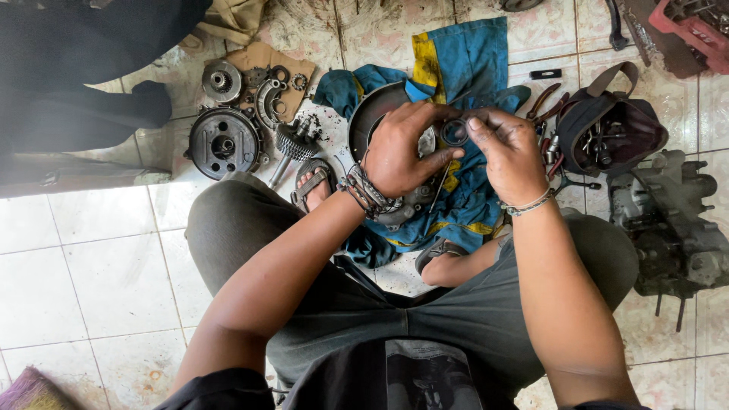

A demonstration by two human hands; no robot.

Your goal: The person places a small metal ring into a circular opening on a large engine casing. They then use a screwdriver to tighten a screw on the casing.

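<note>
I squat over a tiled floor. Both hands meet at upper centre around a small dark metal ring point(455, 132). My left hand point(402, 152), with beaded bracelets at the wrist, pinches the ring and also holds a thin metal pick point(440, 186) that hangs downward. My right hand point(510, 156) grips the ring's right edge with thumb and fingers. Below the hands lies a blue and yellow cloth point(463, 68) carrying a round metal cover point(373, 114) and a grey engine part point(406, 212).
Clutch drum point(223, 142), toothed gear shaft point(295, 143) and small parts on cardboard point(262, 64) lie at left. A dark tool bag point(611, 125) and pliers point(543, 99) sit right, an engine casing point(668, 224) below it. Red crate point(695, 26) top right. Dark clothing point(83, 61) top left.
</note>
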